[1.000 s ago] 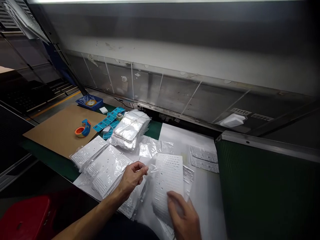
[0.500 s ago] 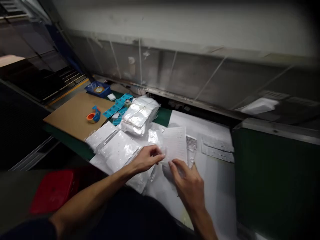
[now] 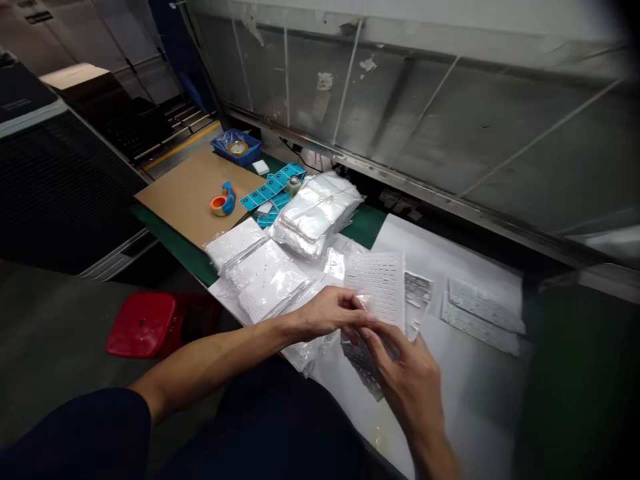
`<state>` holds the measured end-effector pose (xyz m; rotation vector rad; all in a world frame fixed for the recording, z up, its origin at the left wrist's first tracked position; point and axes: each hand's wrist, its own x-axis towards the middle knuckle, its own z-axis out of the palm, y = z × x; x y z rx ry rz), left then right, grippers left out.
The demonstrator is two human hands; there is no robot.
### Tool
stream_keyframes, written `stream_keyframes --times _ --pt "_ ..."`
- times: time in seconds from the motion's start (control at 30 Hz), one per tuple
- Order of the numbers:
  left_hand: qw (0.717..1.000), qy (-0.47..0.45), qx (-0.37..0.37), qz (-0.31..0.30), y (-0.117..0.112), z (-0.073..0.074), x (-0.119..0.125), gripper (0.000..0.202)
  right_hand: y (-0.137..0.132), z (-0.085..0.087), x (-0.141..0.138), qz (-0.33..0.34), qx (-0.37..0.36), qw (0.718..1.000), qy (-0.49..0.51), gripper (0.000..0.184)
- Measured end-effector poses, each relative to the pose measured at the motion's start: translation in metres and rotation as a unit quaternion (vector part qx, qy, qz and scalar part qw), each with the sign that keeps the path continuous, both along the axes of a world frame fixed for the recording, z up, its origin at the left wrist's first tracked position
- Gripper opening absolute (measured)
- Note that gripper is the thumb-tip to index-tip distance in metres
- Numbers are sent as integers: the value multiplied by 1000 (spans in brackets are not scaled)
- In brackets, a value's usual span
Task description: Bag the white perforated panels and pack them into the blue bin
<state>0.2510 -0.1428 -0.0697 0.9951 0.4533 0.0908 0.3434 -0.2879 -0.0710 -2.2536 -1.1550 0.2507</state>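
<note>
My left hand (image 3: 327,312) pinches the near edge of a clear plastic bag (image 3: 373,308) lying over a white perforated sheet (image 3: 377,283). My right hand (image 3: 405,370) meets it from the right, fingers curled on the same bag and sheet above the white table top (image 3: 460,393). A second small perforated piece (image 3: 417,290) lies just right of the sheet. Left of my hands lie bagged perforated sheets (image 3: 265,283), and behind them a bundle of clear bags (image 3: 315,213).
More white perforated sheets (image 3: 483,313) lie at the right. Brown cardboard (image 3: 193,193) carries an orange and blue tape dispenser (image 3: 223,200); blue labels (image 3: 270,187) and a blue tray (image 3: 235,147) sit behind. A red stool (image 3: 143,323) stands at the lower left, a metal panel (image 3: 400,100) behind.
The view has tipped down and to the right. My hands came together: the left now pinches the bag edge and the right moved up to join it at the sheet.
</note>
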Motion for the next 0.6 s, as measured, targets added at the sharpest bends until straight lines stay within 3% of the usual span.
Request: stream_keyframes --times 0.13,0.27,0.47,0.6 --pt "997 3 -60 41 -10 -10 -2 28 -3 3 1 -32 -41 996 74 25" --pt "997 12 -63 38 -15 -13 -3 25 -7 6 -2 -39 -53 990 123 22" --pt "998 28 -35 35 -16 -12 -6 23 -12 7 -6 -51 -44 990 126 21" --pt "999 26 -30 32 -18 -11 -6 20 -12 7 -2 -7 -45 994 96 24"
